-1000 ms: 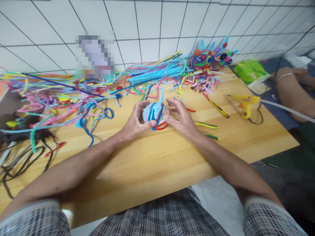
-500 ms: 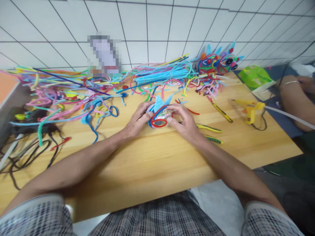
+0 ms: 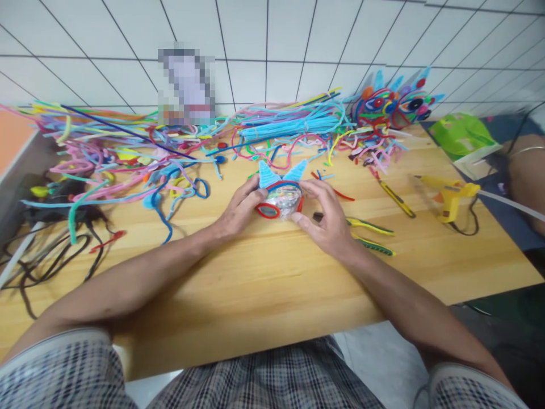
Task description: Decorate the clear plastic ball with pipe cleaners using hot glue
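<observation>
Between my hands, over the middle of the table, is a pipe-cleaner mask (image 3: 284,199) with two light blue pointed ears, a red and blue rim, a red loop at its lower left and a shiny, clear-looking middle. My left hand (image 3: 244,207) grips its left edge, thumb on the front. My right hand (image 3: 326,216) holds its right edge, thumb at the lower corner and fingers on the upper rim. Just right of my right hand lie pliers (image 3: 372,227) with yellow and green handles, partly hidden by that hand.
Pipe cleaners (image 3: 293,128) in bundles and tangles line the back of the wooden table (image 3: 238,307). Two finished-looking masks (image 3: 395,105) lean at the wall. A utility knife (image 3: 395,199) and a yellow glue gun (image 3: 453,196) lie right. Black cables (image 3: 55,255) lie left. Another person's arm (image 3: 528,170) shows at right.
The mask has turned in my hands: its ears now spread apart and the red loop sits at the lower left instead of near the middle. The camera view has shifted slightly.
</observation>
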The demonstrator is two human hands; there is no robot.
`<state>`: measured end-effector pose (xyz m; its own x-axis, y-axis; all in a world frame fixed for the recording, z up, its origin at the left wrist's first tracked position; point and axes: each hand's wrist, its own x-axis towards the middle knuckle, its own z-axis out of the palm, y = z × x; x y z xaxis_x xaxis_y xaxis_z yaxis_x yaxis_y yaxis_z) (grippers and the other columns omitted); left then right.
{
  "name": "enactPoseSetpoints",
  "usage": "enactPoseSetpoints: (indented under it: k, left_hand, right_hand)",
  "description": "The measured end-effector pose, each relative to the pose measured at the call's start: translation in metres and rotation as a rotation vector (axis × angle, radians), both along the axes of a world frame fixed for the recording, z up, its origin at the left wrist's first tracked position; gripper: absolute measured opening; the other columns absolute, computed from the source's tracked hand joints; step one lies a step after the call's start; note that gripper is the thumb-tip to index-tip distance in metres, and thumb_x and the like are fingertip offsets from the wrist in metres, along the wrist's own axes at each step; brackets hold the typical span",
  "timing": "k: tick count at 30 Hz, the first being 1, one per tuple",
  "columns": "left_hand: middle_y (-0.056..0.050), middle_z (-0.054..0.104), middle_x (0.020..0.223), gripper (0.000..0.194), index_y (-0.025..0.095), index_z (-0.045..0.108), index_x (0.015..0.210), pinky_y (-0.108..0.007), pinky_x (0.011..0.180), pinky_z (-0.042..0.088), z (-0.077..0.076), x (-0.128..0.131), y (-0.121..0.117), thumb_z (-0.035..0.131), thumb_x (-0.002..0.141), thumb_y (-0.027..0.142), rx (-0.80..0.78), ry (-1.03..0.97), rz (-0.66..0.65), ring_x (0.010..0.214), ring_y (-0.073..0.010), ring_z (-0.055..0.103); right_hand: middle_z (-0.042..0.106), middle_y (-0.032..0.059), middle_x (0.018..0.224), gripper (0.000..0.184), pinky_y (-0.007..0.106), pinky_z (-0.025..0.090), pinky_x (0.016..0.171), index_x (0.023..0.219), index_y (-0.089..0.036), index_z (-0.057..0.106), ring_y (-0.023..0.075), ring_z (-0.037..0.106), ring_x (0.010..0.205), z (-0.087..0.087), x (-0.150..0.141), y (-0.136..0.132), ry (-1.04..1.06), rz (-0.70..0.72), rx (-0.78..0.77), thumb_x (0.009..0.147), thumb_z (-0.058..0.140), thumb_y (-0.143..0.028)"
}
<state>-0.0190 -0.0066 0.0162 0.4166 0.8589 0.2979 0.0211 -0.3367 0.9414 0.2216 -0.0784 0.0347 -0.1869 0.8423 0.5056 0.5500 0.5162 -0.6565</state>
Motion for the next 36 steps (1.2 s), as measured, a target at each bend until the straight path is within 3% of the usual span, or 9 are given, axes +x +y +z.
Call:
enactPoseSetpoints:
  k: [4, 11, 15, 20, 26, 32, 36]
  left_hand:
    - [-0.007, 0.08, 0.131, 0.039, 0.022, 0.078, 0.127, -0.049, 0.112, 0.059, 0.016, 0.0, -0.002, 0.068, 0.096, 0.044, -0.053, -0.144, -0.004, 0.124, -0.0334, 0.073]
    - [-0.006, 0.084, 0.117, 0.052, 0.022, 0.082, 0.117, -0.037, 0.096, 0.064, 0.032, 0.005, -0.005, 0.082, 0.092, 0.067, -0.078, -0.161, 0.066, 0.104, -0.0242, 0.078]
    - [-0.006, 0.087, 0.104, 0.058, 0.021, 0.086, 0.108, -0.035, 0.086, 0.066, 0.032, 0.008, -0.005, 0.082, 0.088, 0.075, -0.114, -0.188, 0.144, 0.093, -0.0231, 0.079]
    - [-0.007, 0.085, 0.09, 0.062, 0.017, 0.084, 0.092, -0.037, 0.084, 0.067, 0.029, 0.011, -0.003, 0.085, 0.083, 0.078, -0.198, -0.27, 0.122, 0.09, -0.0246, 0.08]
    - [-0.005, 0.083, 0.094, 0.063, 0.02, 0.079, 0.109, -0.038, 0.086, 0.066, 0.026, 0.013, -0.002, 0.08, 0.087, 0.079, -0.206, -0.376, 0.062, 0.096, -0.0249, 0.081]
    - [-0.006, 0.084, 0.096, 0.061, 0.019, 0.08, 0.099, -0.034, 0.083, 0.063, 0.023, 0.013, -0.003, 0.073, 0.092, 0.08, -0.186, -0.363, 0.09, 0.091, -0.0228, 0.079]
    - [-0.005, 0.085, 0.097, 0.058, 0.019, 0.08, 0.099, -0.035, 0.086, 0.063, 0.022, 0.013, -0.003, 0.074, 0.094, 0.076, -0.182, -0.37, 0.081, 0.09, -0.0218, 0.079]
  right_hand:
    - [0.063, 0.0123, 0.154, 0.059, 0.059, 0.057, 0.117, 0.152, -0.033, 0.057, 0.0347, 0.061, 0.144, -0.004, -0.001, 0.001, 0.146, -0.039, -0.103, 0.1, 0.074, -0.053]
    - [0.069, 0.0111, 0.145, 0.055, 0.058, 0.058, 0.115, 0.148, -0.032, 0.06, 0.0337, 0.066, 0.136, -0.004, -0.006, 0.001, 0.134, -0.001, -0.122, 0.099, 0.076, -0.048]
    - [0.071, 0.0093, 0.14, 0.058, 0.057, 0.057, 0.116, 0.15, -0.032, 0.059, 0.0317, 0.068, 0.132, -0.004, -0.006, -0.003, 0.162, 0.004, -0.144, 0.098, 0.078, -0.047]
    - [0.072, 0.0083, 0.139, 0.053, 0.055, 0.058, 0.113, 0.145, -0.033, 0.063, 0.0298, 0.07, 0.128, -0.004, -0.005, 0.0, 0.191, -0.006, -0.149, 0.097, 0.079, -0.05]
    - [0.074, 0.0089, 0.144, 0.051, 0.057, 0.058, 0.114, 0.139, -0.032, 0.067, 0.0309, 0.071, 0.131, 0.008, -0.011, 0.01, 0.275, -0.023, -0.211, 0.097, 0.078, -0.058]
    - [0.08, 0.008, 0.129, 0.049, 0.05, 0.062, 0.107, 0.129, -0.029, 0.07, 0.0282, 0.076, 0.116, 0.017, -0.02, 0.019, 0.335, -0.017, -0.3, 0.094, 0.079, -0.063]
    - [0.081, 0.0075, 0.127, 0.051, 0.048, 0.06, 0.11, 0.127, -0.028, 0.069, 0.0278, 0.076, 0.12, 0.016, -0.031, 0.026, 0.383, -0.05, -0.305, 0.092, 0.081, -0.063]
